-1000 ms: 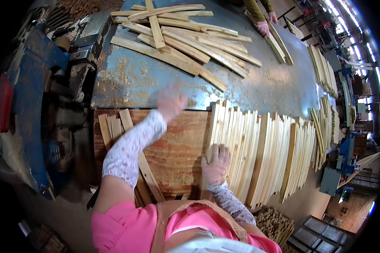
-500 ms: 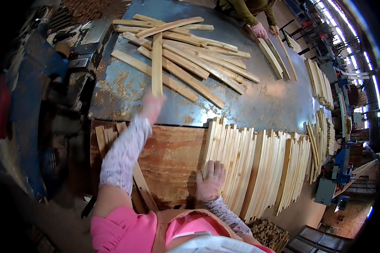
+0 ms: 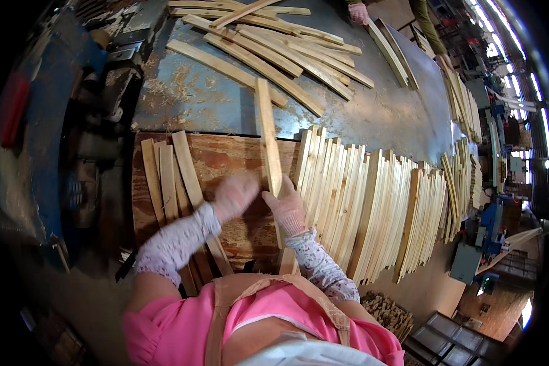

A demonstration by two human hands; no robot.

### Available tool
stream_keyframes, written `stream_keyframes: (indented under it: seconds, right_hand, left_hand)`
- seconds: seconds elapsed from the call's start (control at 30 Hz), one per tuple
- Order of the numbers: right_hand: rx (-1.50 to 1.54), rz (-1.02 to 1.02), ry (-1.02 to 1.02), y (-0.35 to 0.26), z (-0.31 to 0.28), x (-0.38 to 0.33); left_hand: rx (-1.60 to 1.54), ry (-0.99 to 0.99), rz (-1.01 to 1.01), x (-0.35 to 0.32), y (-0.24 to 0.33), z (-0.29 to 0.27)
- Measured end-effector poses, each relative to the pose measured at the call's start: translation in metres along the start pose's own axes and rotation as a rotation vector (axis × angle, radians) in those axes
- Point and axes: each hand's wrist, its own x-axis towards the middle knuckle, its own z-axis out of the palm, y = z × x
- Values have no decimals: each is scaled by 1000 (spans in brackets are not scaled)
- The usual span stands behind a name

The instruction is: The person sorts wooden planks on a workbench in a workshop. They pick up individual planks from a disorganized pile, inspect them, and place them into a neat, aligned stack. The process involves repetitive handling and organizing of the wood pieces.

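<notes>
A pale wooden strip (image 3: 266, 125) stands nearly lengthwise in front of me over the brown wooden board. My gloved right hand (image 3: 288, 210) is closed around its lower part, the thumb lying across its near side. Just left of the strip is my gloved left hand (image 3: 236, 194), smeared by motion, so its fingers cannot be read. Right of my right hand, a row of wooden strips (image 3: 341, 201) stands side by side. Farther off, a loose pile of wooden strips (image 3: 274, 58) lies crosswise on the metal tabletop (image 3: 189, 97).
A few strips (image 3: 168, 183) lean at the brown board's (image 3: 238, 158) left end. Blue machinery (image 3: 49, 140) stands at the left. Across the table, a co-worker's gloved hand (image 3: 358, 13) is at some strips (image 3: 387, 52). More stacked strips (image 3: 460, 104) line the right edge.
My left hand has come back from the pile toward me, and a strip from there is now in my right hand. My right hand has left the row. The co-worker's hands have moved apart.
</notes>
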Motion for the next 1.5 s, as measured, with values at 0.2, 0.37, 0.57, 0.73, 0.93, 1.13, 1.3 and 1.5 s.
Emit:
stream_keyframes:
  seconds: [0.2, 0.37, 0.57, 0.73, 0.93, 1.13, 1.3, 1.5]
  right_hand:
    - [-107, -66, 281, 22, -38, -21]
    - [106, 59, 378, 81, -57, -39]
    - [610, 110, 430, 79, -70, -68]
    - [625, 42, 354, 92, -71, -74]
    - [657, 46, 386, 86, -67, -110]
    - [610, 104, 389, 130, -79, -143]
    - [619, -30, 330, 137, -97, -162]
    - [631, -62, 270, 148, -113, -160]
  left_hand:
    - [1074, 417, 53, 239, -84, -87]
    - [1190, 68, -77, 319, -46, -120]
    - [1264, -95, 191, 280, -6, -129]
    - [1032, -355, 442, 148, -25, -73]
    - [489, -163, 414, -47, 8, 76]
    - [367, -524, 46, -80, 70, 81]
    - [707, -371, 613, -65, -24, 104]
    - [190, -108, 221, -101, 19, 183]
